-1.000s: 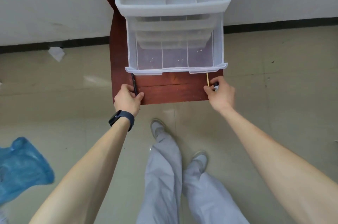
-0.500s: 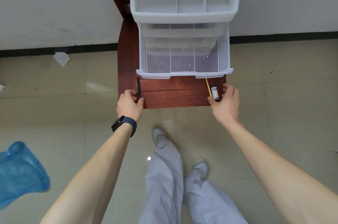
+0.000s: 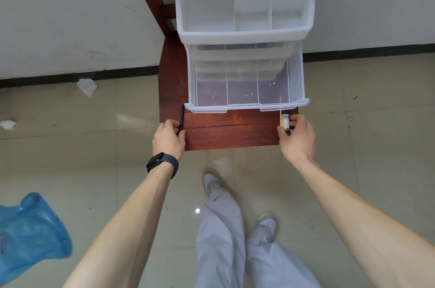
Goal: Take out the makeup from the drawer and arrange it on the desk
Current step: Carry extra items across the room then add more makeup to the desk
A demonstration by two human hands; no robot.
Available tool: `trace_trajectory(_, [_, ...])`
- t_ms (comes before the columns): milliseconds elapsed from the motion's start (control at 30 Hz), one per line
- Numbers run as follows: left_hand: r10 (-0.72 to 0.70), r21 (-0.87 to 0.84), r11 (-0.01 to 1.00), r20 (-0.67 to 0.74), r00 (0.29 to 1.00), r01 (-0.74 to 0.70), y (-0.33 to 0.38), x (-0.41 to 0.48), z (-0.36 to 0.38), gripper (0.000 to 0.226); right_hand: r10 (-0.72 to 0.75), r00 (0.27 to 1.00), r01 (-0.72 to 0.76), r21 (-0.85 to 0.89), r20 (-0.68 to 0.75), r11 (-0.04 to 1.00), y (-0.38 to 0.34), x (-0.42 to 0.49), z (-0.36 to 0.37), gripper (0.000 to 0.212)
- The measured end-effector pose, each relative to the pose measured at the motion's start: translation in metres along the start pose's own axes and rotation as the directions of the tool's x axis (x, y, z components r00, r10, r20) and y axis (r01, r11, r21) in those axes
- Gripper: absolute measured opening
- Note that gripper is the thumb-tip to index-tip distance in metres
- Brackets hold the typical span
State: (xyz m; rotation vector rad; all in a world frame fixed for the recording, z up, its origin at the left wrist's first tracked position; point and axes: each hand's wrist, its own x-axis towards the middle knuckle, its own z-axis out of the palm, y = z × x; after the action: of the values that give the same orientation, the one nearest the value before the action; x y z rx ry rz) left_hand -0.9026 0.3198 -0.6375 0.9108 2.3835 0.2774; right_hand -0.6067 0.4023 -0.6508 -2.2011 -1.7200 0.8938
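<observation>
A clear plastic drawer [image 3: 295, 80] stands pulled out of a white organiser [image 3: 244, 36] on a small red-brown wooden desk [image 3: 230, 132]. Its three compartments look bare. My left hand [image 3: 168, 138] pinches the lower end of a thin black makeup pencil [image 3: 182, 116] lying at the desk's left front. My right hand [image 3: 295, 137] holds a small white tube with a black cap [image 3: 285, 121] at the desk's right front. A slim yellow pencil [image 3: 280, 118] lies just left of the tube, reaching under the drawer lip.
The organiser's top tray [image 3: 207, 0] has several bare compartments. The desk is narrow, with tiled floor on both sides. A blue plastic bag [image 3: 30, 233] lies on the floor at lower left, crumpled paper [image 3: 87, 86] by the wall. My legs and shoes [image 3: 211, 181] stand below the desk.
My right hand has uncovered the white tube and now holds it flat on the desk. My left hand stays on the black pencil. The camera has shifted, so the desk appears further right.
</observation>
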Motion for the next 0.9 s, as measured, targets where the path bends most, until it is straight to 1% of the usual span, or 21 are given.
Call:
trace_trajectory(67, [0.005, 0.006, 1.000, -0.005, 1.000, -0.005, 0.002, 0.000, 0.000, 0.027, -0.010, 1.000, 0.010, -0.008, -0.007, 1.000, -0.001, 0.000, -0.001, 0.044])
trace_trajectory(133, [0.009, 0.022, 1.000, -0.008, 1.000, -0.009, 0.004, -0.001, 0.000, 0.030, -0.044, 0.999, 0.044, -0.053, -0.006, 0.998, 0.000, -0.003, -0.001, 0.048])
trace_trajectory(233, [0.009, 0.036, 0.999, -0.010, 1.000, -0.009, 0.005, 0.000, 0.002, 0.028, -0.073, 0.997, 0.074, -0.094, 0.010, 0.993, 0.000, -0.006, 0.000, 0.042])
trace_trajectory(333, [-0.003, 0.016, 1.000, -0.009, 1.000, 0.003, 0.008, 0.003, 0.003, 0.024, -0.071, 0.997, 0.071, -0.082, 0.005, 0.994, -0.003, -0.005, 0.003, 0.033])
trace_trajectory(433, [-0.011, 0.004, 1.000, -0.008, 1.000, 0.011, 0.012, 0.004, 0.003, 0.025, -0.057, 0.998, 0.057, -0.079, 0.005, 0.995, -0.004, -0.004, 0.003, 0.032])
trace_trajectory(667, [-0.026, 0.013, 1.000, 0.037, 0.999, 0.026, 0.015, 0.002, 0.001, 0.035, -0.021, 0.999, 0.025, -0.102, 0.041, 0.994, -0.008, -0.006, -0.002, 0.043])
trace_trajectory(900, [-0.057, 0.075, 0.996, 0.101, 0.993, 0.050, 0.017, 0.000, -0.003, 0.046, 0.032, 0.996, -0.024, -0.103, 0.079, 0.994, -0.008, -0.008, -0.008, 0.051])
